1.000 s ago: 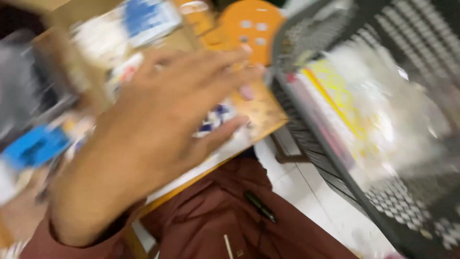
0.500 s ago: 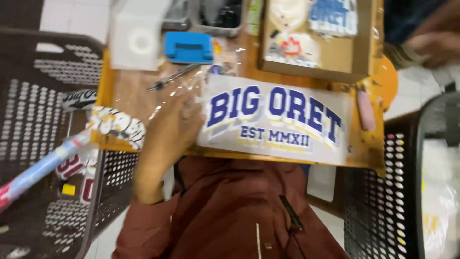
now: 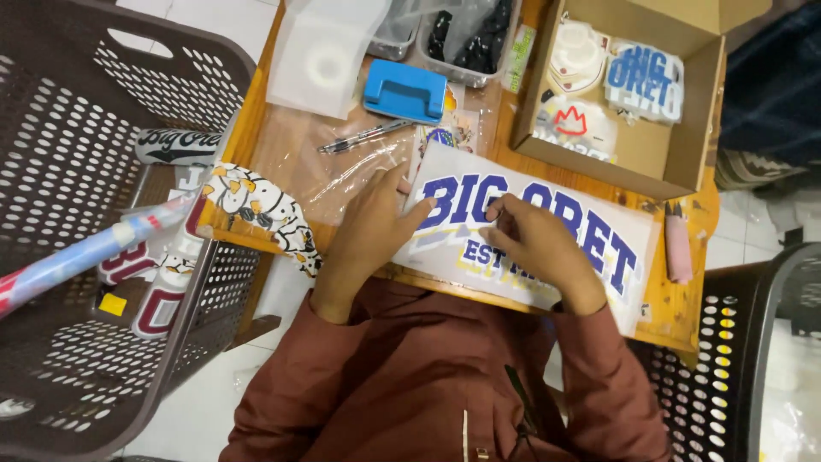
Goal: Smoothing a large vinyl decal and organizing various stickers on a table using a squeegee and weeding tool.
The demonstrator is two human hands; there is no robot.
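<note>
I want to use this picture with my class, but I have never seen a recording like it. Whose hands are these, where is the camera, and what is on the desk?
There is no machine here. A camera on a person's head looks down at their own two bare hands. The left hand and the right hand both rest on a large white sheet with blue letters, lying on a small wooden desk. Neither hand grips anything. Also on the desk are a blue hole punch, a pen and an open cardboard box holding smaller printed pieces. A dark perforated basket stands at the left of the picture.
</note>
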